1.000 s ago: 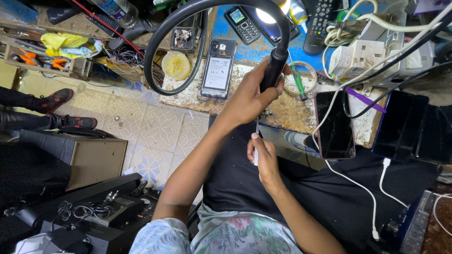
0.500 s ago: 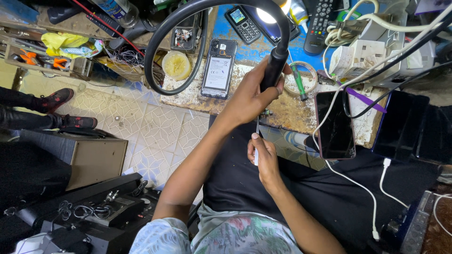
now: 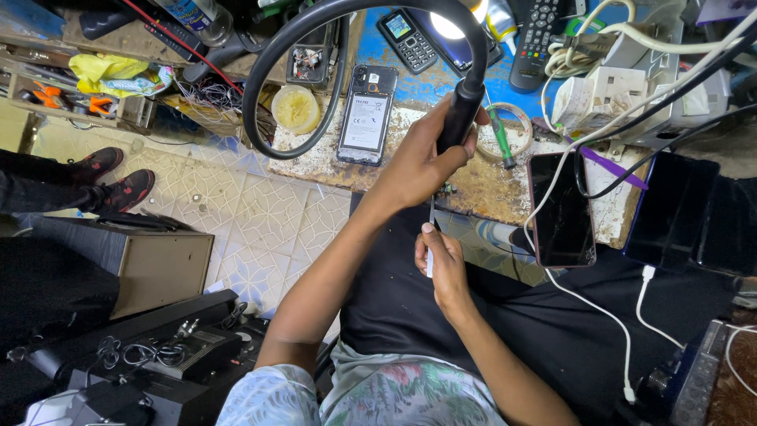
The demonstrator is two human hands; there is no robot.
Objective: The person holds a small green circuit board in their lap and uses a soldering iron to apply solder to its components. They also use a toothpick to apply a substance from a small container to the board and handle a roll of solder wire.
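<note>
The person wears a pale floral short-sleeved shirt and black trousers, both forearms bare.

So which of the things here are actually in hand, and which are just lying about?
In hand:
- left hand grips the black flexible lamp neck
- right hand holds a thin metal tool

Lying about:
- opened phone
- green screwdriver
- dark-screened phone
- remote control
- keypad phone

One camera on the head looks straight down, close above the hands, lap and desk (image 3: 489, 185) edge.
</note>
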